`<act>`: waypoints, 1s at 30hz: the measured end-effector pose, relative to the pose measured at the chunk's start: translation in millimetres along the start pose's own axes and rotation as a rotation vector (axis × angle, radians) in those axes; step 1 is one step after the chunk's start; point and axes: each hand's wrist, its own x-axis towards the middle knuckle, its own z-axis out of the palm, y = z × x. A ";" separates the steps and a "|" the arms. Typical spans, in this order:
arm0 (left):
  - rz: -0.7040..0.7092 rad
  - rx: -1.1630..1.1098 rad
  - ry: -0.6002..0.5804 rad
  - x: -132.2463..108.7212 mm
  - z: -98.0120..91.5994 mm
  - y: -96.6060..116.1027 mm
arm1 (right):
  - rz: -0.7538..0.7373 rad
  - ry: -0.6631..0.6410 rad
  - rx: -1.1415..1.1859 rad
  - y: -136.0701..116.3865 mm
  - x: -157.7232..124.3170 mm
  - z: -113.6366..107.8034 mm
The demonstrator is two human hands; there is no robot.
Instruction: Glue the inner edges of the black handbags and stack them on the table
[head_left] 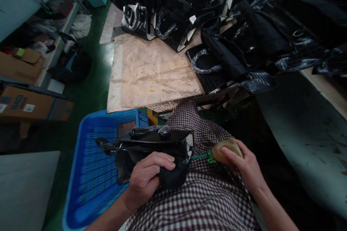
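Across my lap lies a black handbag (157, 138) with a plastic-wrapped handle, its pale inner edge showing at the right end. My left hand (149, 173) is closed on the bag's black cloth lining (175, 171), thumb on top. In my right hand (240, 158) is a squeeze bottle (226, 150) of yellowish-brown content, fingers wrapped round it. The bottle's thin green nozzle (200, 156) points left, and its tip meets or lies close to the bag's right end; exact contact cannot be made out.
A blue plastic basket (74, 187) stands on the floor at my left. Ahead is a worn wooden board (154, 72), with several black handbags (173, 25) crowding its far and right sides. Cardboard boxes (29, 104) sit at the left. A checked apron (211, 195) covers my lap.
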 end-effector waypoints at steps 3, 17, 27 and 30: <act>0.011 -0.003 0.008 1.8 0.7 0.2 | 0.035 -0.032 0.059 -2.9 -5.5 3.0; -0.026 -0.029 0.009 -2.3 -1.0 -8.3 | 0.076 -0.051 0.234 0.5 -25.1 12.8; -0.049 -0.036 0.011 -2.5 -2.0 -10.9 | 0.060 -0.118 0.207 2.4 -28.3 6.3; -0.081 -0.040 0.014 -3.3 -3.5 -11.9 | 0.061 -0.119 0.222 2.0 -35.0 6.4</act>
